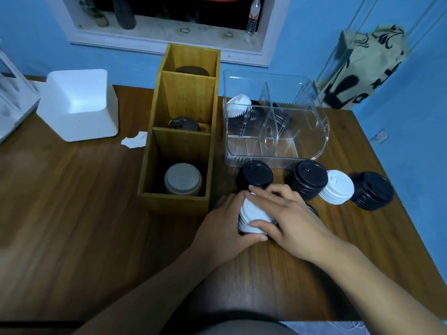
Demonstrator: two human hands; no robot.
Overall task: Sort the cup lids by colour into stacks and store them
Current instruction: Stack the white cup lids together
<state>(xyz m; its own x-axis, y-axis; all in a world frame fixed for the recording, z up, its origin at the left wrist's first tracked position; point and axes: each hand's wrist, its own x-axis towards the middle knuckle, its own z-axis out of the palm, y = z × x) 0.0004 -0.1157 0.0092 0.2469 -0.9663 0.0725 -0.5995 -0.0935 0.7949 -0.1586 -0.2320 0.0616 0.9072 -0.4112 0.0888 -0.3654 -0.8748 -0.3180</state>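
Together both hands (254, 221) clasp one white lid stack (254, 217), three black stacks (308, 178), one white stack (337, 186) loose

A brown wooden counter (72, 213) carries a tall wooden box (180, 131), a clear plastic organizer (273, 131), a white foam block (79, 105) and a paper scrap (134, 140). Black lid stacks (308, 178) and a white lid stack (336, 187) stand near the organizer.
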